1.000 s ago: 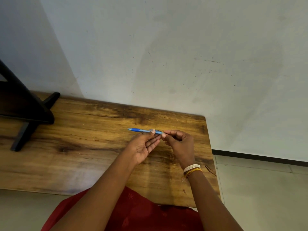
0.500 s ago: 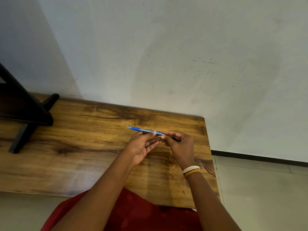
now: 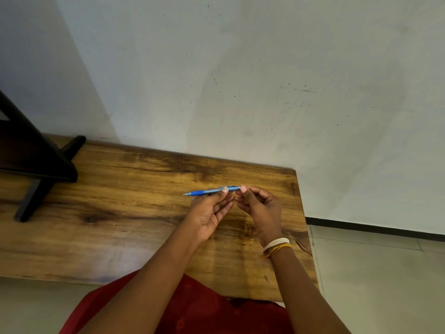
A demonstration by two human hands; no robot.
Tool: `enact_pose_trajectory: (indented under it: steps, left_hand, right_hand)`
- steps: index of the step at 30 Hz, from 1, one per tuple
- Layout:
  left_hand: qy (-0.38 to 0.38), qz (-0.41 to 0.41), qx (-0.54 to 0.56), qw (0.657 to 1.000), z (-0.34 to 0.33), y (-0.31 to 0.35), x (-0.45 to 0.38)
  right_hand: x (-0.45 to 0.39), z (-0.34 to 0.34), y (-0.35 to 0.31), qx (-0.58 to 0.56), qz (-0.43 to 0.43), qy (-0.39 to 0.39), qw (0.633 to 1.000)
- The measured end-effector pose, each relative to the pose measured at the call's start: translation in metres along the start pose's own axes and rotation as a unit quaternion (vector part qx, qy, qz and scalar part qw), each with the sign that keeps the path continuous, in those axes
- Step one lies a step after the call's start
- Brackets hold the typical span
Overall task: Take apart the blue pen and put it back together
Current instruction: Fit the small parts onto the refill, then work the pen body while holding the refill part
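Pinching, both hands: left hand (image 3: 209, 210) thumb and fingertips (image 3: 224, 189) closed on the mid-barrel of the blue pen (image 3: 212, 190); right hand (image 3: 261, 208) fingertips closed on the pen's rear end, remaining fingers curled in.

Item: blue pen, held level in the air above the table (image 3: 125, 213), nearer its far edge and right-hand far corner than its near edge; tip pointing toward the left edge. It looks whole from here; any seam between the halves is too small to make out.

Handling, as judged: light, stiff, slim plastic; smooth barrel likely to slip under twist, so grip the darker front section with one hand and the rear barrel with the other. Small inner parts would probably roll off the table.

Change from the earlier frames: hands and pen sit much as they did, with the rear end showing slightly more past the left thumb.

Also present: wrist threads (image 3: 276, 245); dark stand (image 3: 36, 162) at the left edge.
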State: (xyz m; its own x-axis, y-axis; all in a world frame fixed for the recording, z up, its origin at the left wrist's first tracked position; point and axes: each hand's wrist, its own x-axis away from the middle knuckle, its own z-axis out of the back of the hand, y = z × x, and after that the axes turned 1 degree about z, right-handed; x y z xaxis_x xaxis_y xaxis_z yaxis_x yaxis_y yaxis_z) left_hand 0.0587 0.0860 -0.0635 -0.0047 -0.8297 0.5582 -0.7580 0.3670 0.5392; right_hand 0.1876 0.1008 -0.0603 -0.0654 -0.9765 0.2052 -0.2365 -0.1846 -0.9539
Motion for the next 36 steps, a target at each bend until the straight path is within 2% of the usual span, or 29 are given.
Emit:
enact_pose_trajectory:
  steps: [5, 9, 13, 20, 28, 36]
  left_hand:
    - [0.016, -0.028, -0.033, 0.999, -0.004, -0.001, 0.002]
    - [0.013, -0.007, -0.057, 0.998, -0.001, 0.003, 0.003]
    - [-0.005, 0.020, -0.091, 0.996, 0.003, 0.004, 0.004]
    - [0.028, 0.023, -0.107, 0.994, 0.015, 0.004, 0.015]
    - [0.037, 0.045, -0.099, 0.993, 0.009, -0.007, 0.044]
    - [0.032, 0.074, -0.079, 0.994, 0.014, -0.025, 0.072]
  right_hand:
    - [0.002, -0.005, 0.002, -0.034, -0.049, -0.049, 0.997]
    - [0.000, -0.006, -0.001, -0.071, -0.081, -0.069, 0.992]
    - [-0.006, 0.002, -0.002, -0.205, -0.146, -0.028, 0.967]
    - [-0.017, 0.020, -0.005, -0.410, -0.160, 0.055, 0.896]
    - [-0.007, 0.036, -0.014, -0.419, -0.145, -0.018, 0.896]
    - [0.010, 0.036, -0.028, -0.428, -0.162, 0.029, 0.889]
